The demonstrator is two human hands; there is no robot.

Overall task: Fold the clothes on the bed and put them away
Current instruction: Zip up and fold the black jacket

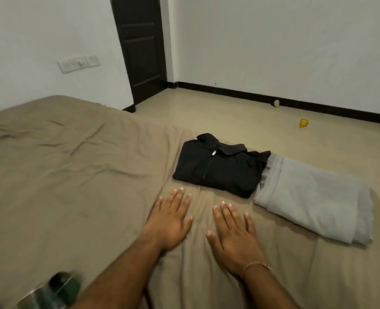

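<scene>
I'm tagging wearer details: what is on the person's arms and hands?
Both forearms are bare, no sleeves showing. The right hand has a thin beaded bracelet at the wrist. The left hand wears nothing visible: no rings, no gloves.

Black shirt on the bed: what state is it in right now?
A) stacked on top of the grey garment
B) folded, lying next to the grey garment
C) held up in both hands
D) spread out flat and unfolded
B: the black shirt lies folded on the bed, collar up, beside the folded grey garment; the left hand and right hand rest flat on the sheet, holding nothing.
</scene>
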